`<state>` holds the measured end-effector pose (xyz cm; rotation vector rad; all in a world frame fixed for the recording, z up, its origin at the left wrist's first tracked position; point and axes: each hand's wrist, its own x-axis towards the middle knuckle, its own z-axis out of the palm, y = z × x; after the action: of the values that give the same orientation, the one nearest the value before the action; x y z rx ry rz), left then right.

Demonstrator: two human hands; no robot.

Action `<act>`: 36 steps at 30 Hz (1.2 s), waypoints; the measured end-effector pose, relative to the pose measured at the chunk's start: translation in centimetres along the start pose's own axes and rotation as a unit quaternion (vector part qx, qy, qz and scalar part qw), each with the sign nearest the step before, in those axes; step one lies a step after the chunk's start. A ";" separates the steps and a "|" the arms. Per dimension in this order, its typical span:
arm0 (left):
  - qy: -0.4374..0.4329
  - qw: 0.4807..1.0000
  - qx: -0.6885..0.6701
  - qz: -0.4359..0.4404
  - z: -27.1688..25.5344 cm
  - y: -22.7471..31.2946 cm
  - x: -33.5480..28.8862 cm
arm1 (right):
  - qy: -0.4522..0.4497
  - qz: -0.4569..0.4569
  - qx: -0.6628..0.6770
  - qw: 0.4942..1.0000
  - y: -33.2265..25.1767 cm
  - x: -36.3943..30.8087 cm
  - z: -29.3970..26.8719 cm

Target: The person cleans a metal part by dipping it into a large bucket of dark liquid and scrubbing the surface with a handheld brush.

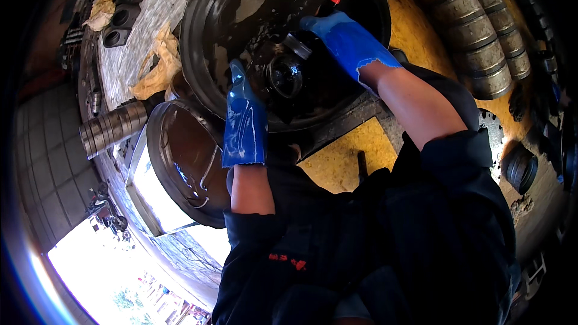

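A wide black tub [194,54] holds dark liquid with pale foam patches. Over it, my right hand [337,33] in a blue rubber glove is closed round a brush [298,46]. The brush's red handle end sticks out above the fist, and its flat metal collar points at a wet, dark ring-shaped metal part [285,77]. My left hand [244,108], gloved the same way, is at the part's left with the thumb up, seemingly gripping it. The other left fingers are lost in the dark.
Left of the tub are a tilted round brown pan [180,156], a ribbed metal cylinder [114,127] and crumpled tan paper [159,66]. Stacked metal rings [463,30] stand on the yellow surface [415,27] at the right. A dark ring [519,167] lies lower right.
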<state>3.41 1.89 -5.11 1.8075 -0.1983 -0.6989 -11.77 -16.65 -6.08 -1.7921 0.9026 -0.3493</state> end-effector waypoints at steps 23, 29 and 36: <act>-0.068 0.965 0.110 0.226 1.5 0.3 -5.8 | -0.045 -0.161 -0.329 0.930 8.6 -4.2 1.6; -0.063 0.937 0.173 0.296 0.9 0.8 -7.5 | -0.060 -0.187 -0.259 0.946 8.8 -4.8 1.5; 0.033 0.828 0.321 0.459 -0.6 -0.5 -7.7 | -0.066 0.038 -0.049 0.996 5.6 -6.7 3.2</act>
<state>-2.60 6.11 -2.68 2.0311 -1.2868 0.1681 -16.64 -10.57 -11.18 -1.8408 0.9039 -0.1377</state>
